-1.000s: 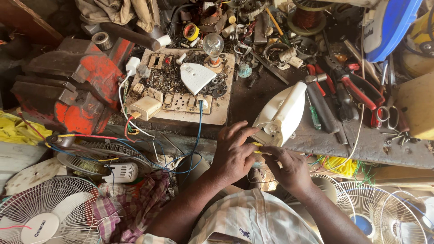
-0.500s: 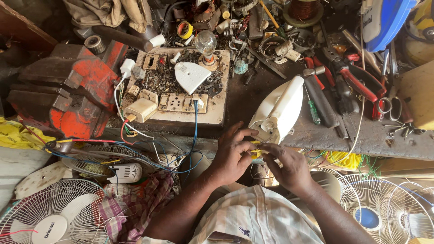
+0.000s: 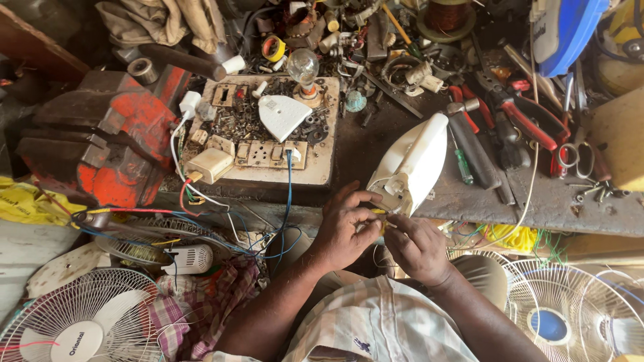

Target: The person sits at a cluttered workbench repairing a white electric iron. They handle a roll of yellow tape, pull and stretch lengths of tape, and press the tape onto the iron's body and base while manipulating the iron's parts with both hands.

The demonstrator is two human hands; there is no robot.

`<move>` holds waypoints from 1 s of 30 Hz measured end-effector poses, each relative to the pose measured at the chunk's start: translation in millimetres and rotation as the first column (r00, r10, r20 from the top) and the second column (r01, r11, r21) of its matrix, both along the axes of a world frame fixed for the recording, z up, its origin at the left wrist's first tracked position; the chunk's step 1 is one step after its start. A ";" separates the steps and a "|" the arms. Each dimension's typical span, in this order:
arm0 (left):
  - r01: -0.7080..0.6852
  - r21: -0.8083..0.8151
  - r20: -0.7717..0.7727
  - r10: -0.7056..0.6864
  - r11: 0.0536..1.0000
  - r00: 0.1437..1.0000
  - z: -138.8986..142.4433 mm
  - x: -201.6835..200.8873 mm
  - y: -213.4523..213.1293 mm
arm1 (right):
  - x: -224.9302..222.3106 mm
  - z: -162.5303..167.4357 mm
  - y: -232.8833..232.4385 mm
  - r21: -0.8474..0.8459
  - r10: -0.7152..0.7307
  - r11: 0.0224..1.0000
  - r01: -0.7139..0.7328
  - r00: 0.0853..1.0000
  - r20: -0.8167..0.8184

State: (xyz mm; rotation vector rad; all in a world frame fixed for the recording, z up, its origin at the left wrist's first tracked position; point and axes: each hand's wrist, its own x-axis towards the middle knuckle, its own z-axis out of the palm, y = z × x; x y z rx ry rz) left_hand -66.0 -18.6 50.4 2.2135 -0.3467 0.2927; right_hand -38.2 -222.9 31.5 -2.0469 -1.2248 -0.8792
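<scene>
A white clothes iron [image 3: 414, 163] lies tilted on the dark workbench edge, its rear end toward me. My left hand [image 3: 347, 226] and my right hand [image 3: 416, 246] meet at that rear end, fingers pinched on a small yellow piece [image 3: 380, 216] with thin wires coming out of the iron. What exactly the fingers grip is partly hidden.
A white switch board [image 3: 282, 134] with sockets, a bulb [image 3: 303, 67] and loose screws sits left of the iron. An orange bench vise [image 3: 111, 144] is further left. Pliers, a hammer and screwdrivers [image 3: 496, 127] lie right. Fan guards [image 3: 80, 318] [image 3: 570, 312] stand at both lower corners.
Both hands stay at the iron's rear end with only small finger movements. The view has shifted slightly.
</scene>
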 end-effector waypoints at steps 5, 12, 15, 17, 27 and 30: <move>0.010 -0.020 -0.014 -0.010 1.000 1.000 -0.7 0.2 1.1 | 2.8 -0.5 -4.8 -0.021 0.068 0.997 -0.068 0.998 -0.002; 0.056 0.033 0.031 -0.057 0.998 0.998 4.0 -4.2 4.3 | 3.0 0.3 -9.4 0.025 0.096 0.995 -0.093 0.969 -0.228; 0.021 0.020 0.073 -0.022 1.000 0.997 5.2 -7.5 0.3 | 1.3 -0.5 -7.4 0.080 0.077 0.995 -0.052 0.932 -0.355; -0.005 0.022 0.111 0.002 1.000 0.994 5.4 -8.4 -3.4 | -0.3 -1.4 -4.7 0.175 0.096 0.984 -0.025 0.909 -0.407; -0.099 -0.075 0.230 0.114 0.992 0.967 -4.9 -14.7 -8.8 | -8.8 -2.7 7.3 0.186 -0.065 0.965 0.186 0.855 -0.514; -0.174 -0.112 0.217 0.195 0.978 0.956 -8.2 -11.5 -18.2 | -10.6 -0.5 7.8 0.128 -0.108 0.976 0.176 0.902 -0.419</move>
